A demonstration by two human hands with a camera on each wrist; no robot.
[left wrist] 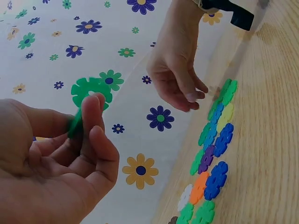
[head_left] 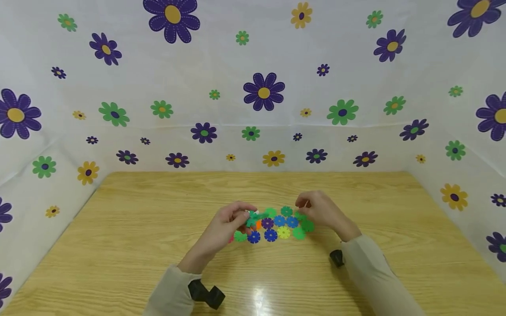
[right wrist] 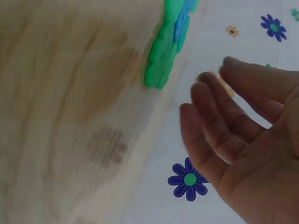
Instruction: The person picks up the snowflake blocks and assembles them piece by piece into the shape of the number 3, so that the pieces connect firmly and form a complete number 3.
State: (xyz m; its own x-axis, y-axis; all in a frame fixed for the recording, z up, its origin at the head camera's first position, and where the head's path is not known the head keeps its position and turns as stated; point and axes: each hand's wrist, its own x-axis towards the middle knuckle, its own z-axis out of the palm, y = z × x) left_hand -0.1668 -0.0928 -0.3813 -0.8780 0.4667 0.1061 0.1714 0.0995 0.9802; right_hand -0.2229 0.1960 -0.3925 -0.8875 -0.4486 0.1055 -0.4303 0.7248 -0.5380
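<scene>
My left hand (head_left: 231,221) pinches green notched plastic discs (left wrist: 84,87) between thumb and fingers, raised above the table. In the left wrist view one disc faces the camera and another is seen nearly edge-on at the fingertips. My right hand (head_left: 322,210) is over the right end of a group of flat flower-like discs, its fingers loosely bent and nothing between them. That group includes a purple disc (head_left: 267,223), a yellow disc (head_left: 283,232), a blue disc (head_left: 270,235) and several green ones. An orange disc (left wrist: 199,186) and a white disc (left wrist: 185,198) lie partly behind my left hand.
The discs lie on a wooden table (head_left: 158,245) with light grain. A white cloth (head_left: 221,57) printed with purple, green and yellow flowers rises behind the table and along both sides. Black devices (head_left: 206,295) are strapped at both wrists over pale sleeves.
</scene>
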